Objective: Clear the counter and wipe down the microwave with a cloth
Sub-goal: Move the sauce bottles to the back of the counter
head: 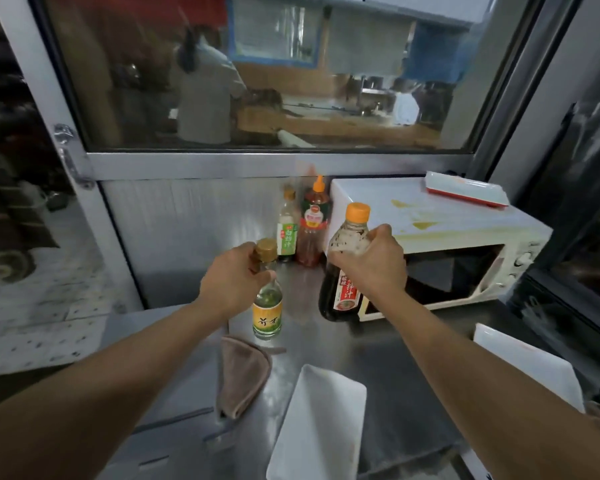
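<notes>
My left hand (pixel 234 280) grips the neck of a small clear bottle (pixel 267 315) with a gold cap and yellow-green label. My right hand (pixel 371 259) grips the upper part of a large dark sauce bottle (pixel 340 296) with an orange cap, just in front of the microwave's left side. The white microwave (pixel 440 230) stands on the steel counter (pixel 388 355) at the right, with yellow stains on its top. A brown cloth (pixel 243 372) lies folded on the counter below the small bottle.
Two more bottles stand against the back wall: a green-labelled one (pixel 287 230) and a red sauce one (pixel 314 226). A red-and-white tray (pixel 465 192) lies on the microwave. A white rectangular plate (pixel 323 424) sits near the front, another white tray (pixel 530 365) at the right.
</notes>
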`<control>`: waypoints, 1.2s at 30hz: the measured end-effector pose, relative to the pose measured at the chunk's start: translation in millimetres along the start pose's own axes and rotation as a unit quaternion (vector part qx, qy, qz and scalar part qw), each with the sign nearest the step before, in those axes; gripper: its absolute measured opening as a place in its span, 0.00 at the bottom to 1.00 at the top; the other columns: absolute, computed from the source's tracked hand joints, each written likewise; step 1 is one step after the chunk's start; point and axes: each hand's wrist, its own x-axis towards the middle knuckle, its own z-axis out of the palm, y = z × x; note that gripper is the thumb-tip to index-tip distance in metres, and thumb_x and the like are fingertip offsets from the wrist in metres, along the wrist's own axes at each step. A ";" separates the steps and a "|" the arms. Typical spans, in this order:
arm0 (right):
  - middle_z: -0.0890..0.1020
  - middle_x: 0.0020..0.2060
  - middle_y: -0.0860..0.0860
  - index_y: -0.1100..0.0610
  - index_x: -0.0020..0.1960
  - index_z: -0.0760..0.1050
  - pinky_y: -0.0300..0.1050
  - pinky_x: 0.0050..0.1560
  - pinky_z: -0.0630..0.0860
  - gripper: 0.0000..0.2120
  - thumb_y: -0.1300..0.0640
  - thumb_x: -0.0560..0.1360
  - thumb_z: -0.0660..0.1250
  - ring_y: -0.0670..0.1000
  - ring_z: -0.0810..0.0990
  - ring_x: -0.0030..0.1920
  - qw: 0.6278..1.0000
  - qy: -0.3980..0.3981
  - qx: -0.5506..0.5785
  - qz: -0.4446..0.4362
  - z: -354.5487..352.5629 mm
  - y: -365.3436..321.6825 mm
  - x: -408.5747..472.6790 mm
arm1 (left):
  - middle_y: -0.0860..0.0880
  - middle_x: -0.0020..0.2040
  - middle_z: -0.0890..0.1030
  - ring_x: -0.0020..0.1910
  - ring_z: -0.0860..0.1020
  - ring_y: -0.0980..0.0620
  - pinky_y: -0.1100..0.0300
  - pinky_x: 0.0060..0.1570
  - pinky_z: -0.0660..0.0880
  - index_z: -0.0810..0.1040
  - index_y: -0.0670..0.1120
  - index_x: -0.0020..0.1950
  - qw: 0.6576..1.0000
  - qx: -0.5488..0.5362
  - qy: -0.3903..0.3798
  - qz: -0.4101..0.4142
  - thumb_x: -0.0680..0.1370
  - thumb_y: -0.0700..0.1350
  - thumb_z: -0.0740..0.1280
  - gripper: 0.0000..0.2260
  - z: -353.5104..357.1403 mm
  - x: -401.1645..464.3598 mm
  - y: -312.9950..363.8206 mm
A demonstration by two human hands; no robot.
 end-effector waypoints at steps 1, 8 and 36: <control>0.78 0.45 0.51 0.53 0.50 0.65 0.46 0.39 0.76 0.30 0.40 0.58 0.74 0.53 0.78 0.44 1.000 -0.005 0.000 -0.009 7.8 -4.9 2.4 | 0.47 0.43 0.79 0.46 0.78 0.44 0.49 0.49 0.76 0.74 0.47 0.47 1.000 0.004 0.008 -0.007 0.73 0.48 0.71 0.08 -4.0 2.6 -4.5; 0.78 0.49 0.52 0.54 0.54 0.65 0.47 0.41 0.74 0.31 0.41 0.60 0.74 0.54 0.78 0.48 0.998 -0.047 0.020 -0.040 58.8 -22.7 26.3 | 0.45 0.46 0.80 0.48 0.78 0.42 0.47 0.50 0.76 0.76 0.45 0.50 0.998 0.002 0.042 -0.056 0.73 0.46 0.70 0.09 -10.3 27.5 -28.4; 0.77 0.53 0.51 0.55 0.65 0.64 0.47 0.48 0.72 0.39 0.46 0.61 0.77 0.54 0.77 0.53 0.998 0.029 0.011 0.055 295.4 -52.7 123.3 | 0.47 0.45 0.80 0.46 0.78 0.47 0.47 0.52 0.76 0.76 0.46 0.52 0.995 -0.066 -0.080 -0.011 0.74 0.44 0.69 0.08 3.7 249.3 -196.7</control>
